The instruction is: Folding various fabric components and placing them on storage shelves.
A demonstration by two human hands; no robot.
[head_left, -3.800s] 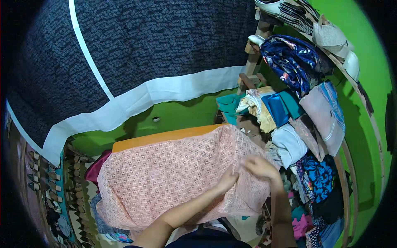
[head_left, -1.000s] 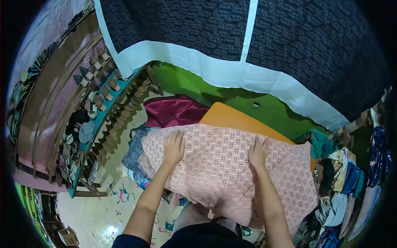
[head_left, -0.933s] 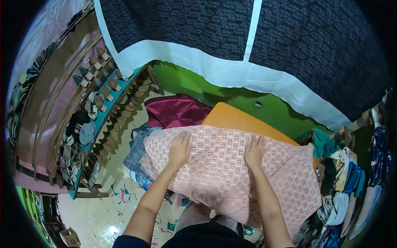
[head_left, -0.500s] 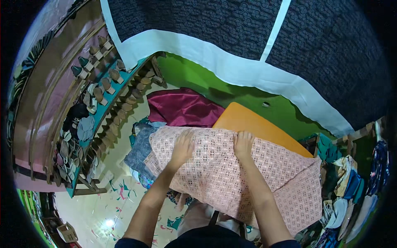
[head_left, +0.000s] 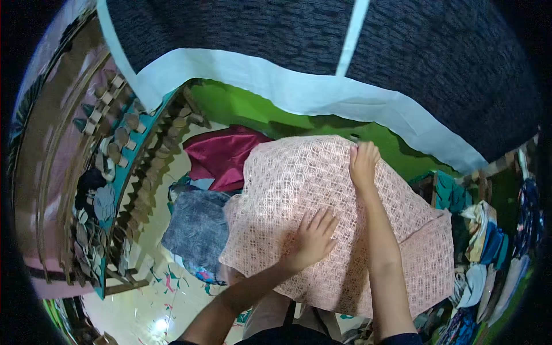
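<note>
A pale pink openwork lace cloth [head_left: 287,167] is spread over the flat surface in front of me and hangs toward my lap. My left hand [head_left: 313,238] lies on its middle, palm down with the fingers spread. Farther off, at the cloth's upper right edge, the fingers of my right hand [head_left: 364,164] are curled over and closed on the lace. Beyond the cloth's left side lies a shiny maroon cloth [head_left: 221,152], partly covered. Just left of the lace is a grey-blue mottled cloth [head_left: 198,227], with a floral fabric [head_left: 208,274] showing below it.
On the left, a teal-topped rack [head_left: 123,190] holds several wooden shoe forms. Folded fabrics [head_left: 480,236] are piled at the right. A dark patterned curtain with a white border [head_left: 259,72] hangs before a green wall [head_left: 230,100]. Fabric scraps [head_left: 167,282] litter the floor.
The lace has been drawn up and away from me, covering the orange board. My right hand moved farther off and right; my left hand slid right and nearer to me. The view shifted slightly.
</note>
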